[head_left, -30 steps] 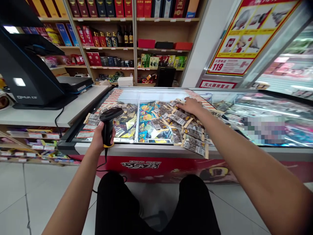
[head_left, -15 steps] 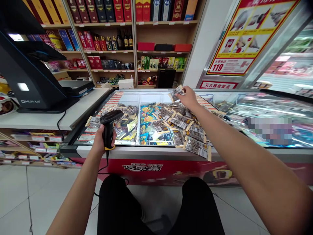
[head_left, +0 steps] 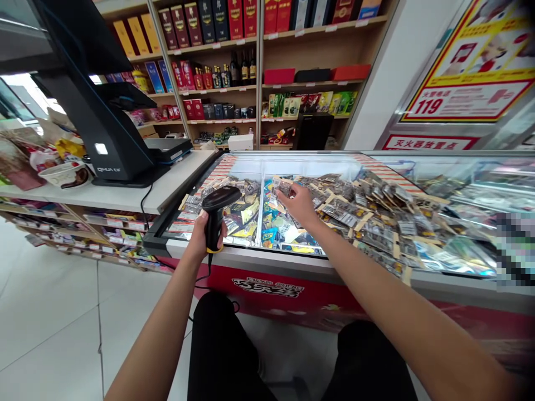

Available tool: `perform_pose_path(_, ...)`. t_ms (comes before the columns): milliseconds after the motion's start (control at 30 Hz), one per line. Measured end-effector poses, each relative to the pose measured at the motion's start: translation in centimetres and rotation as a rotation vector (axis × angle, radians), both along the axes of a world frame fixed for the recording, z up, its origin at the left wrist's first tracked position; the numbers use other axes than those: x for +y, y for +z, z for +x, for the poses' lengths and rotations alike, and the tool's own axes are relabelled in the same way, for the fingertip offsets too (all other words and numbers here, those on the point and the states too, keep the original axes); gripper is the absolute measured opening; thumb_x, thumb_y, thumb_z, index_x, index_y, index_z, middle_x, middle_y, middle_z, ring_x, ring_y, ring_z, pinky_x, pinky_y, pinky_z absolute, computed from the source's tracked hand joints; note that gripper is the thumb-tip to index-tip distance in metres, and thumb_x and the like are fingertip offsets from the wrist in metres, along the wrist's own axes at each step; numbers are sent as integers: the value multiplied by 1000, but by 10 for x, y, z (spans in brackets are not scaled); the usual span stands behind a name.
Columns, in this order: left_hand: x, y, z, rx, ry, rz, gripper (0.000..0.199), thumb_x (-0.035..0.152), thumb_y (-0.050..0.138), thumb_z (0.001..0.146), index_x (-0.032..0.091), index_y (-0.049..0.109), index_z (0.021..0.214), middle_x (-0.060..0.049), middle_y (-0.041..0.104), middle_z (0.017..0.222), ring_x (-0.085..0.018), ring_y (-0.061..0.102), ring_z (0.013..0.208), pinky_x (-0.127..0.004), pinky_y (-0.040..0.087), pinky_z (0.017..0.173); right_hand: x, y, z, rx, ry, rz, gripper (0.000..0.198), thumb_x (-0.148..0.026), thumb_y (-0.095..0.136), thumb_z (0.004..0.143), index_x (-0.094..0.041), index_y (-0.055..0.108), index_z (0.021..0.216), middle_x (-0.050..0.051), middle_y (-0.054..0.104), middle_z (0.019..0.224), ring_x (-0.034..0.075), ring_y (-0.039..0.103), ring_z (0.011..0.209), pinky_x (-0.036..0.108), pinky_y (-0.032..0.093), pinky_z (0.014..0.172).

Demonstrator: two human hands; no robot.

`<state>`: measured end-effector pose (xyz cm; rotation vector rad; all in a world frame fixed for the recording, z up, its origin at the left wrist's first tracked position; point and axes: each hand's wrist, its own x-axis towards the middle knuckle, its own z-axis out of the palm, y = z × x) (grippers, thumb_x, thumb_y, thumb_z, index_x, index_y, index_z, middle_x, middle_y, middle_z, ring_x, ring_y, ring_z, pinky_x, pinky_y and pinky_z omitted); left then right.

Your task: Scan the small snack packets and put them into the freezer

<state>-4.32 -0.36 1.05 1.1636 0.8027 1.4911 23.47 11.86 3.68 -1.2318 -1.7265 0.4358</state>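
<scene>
The freezer (head_left: 259, 257) is basically the surface here: packs (head_left: 340, 210) heaped on top, some over its near edge. Scanner (head_left: 214, 223) sits near the left corner, left hand (head_left: 199, 234) wrapped around its handle, probably to leave the head (head_left: 225, 196) clear. Right hand (head_left: 301, 205) pinches one pack (head_left: 279, 185) midway between near and far edges.

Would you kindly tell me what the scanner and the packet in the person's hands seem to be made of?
Scanner: probably hard plastic with a smooth black finish, judging by its rounded, moulded shape and soft sheen.
Packet: perhaps thin plastic film, judging by its flat, printed wrapper; it is too small to tell its finish.
</scene>
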Motion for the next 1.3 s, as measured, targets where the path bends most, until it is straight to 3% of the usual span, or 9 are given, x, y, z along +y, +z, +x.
perform_pose_path(200,0,-4,-4,49,-93,-18,73,83,64,85,14,70,105,-5,69,59,-13,51,30,-23,34,31,-10,-1,-6,-18,70,12,19,-39,67,95,-22,61,88,6,59,87,19,49,71,31,40,68)
perform_pose_path(500,0,-1,-3,66,-111,-59,73,85,65,83,13,69,99,-5,68,58,-14,51,29,-24,32,31,-10,-4,-4,-27,56,-64,30,-44,68,97,-25,52,80,4,49,77,19,42,65,33,35,61)
perform_pose_path(800,0,-2,-3,55,-125,-41,72,84,66,82,14,69,98,-3,66,55,-14,49,28,-24,32,30,-9,-6,-4,-29,52,-64,30,-48,69,95,-25,53,83,4,51,78,22,47,70,34,38,66)
perform_pose_path(900,1,-3,0,-14,-21,-15,68,82,68,81,16,68,96,-2,65,56,-13,49,29,-24,32,30,-9,-5,-4,-28,14,-88,38,-44,70,95,-26,46,74,2,48,72,20,45,65,34,38,64)
perform_pose_path(1000,1,-2,5,-141,161,2,63,81,66,84,18,66,90,0,64,58,-11,49,32,-24,34,31,-6,-1,-7,59,-1,-167,34,-40,74,93,-25,51,74,1,50,67,19,49,63,33,43,63)
perform_pose_path(1200,1,-2,11,-253,368,64,65,84,65,85,20,60,81,3,59,59,-9,51,36,-23,36,34,1,17,-31,526,212,-616,18,-31,81,91,-22,67,96,3,64,75,18,63,66,30,55,65)
perform_pose_path(1300,1,-2,13,-215,393,69,66,86,63,85,20,60,84,3,59,59,-10,50,35,-23,34,34,9,29,-46,548,218,-641,11,-25,76,95,-21,67,97,3,65,78,16,65,68,26,56,64)
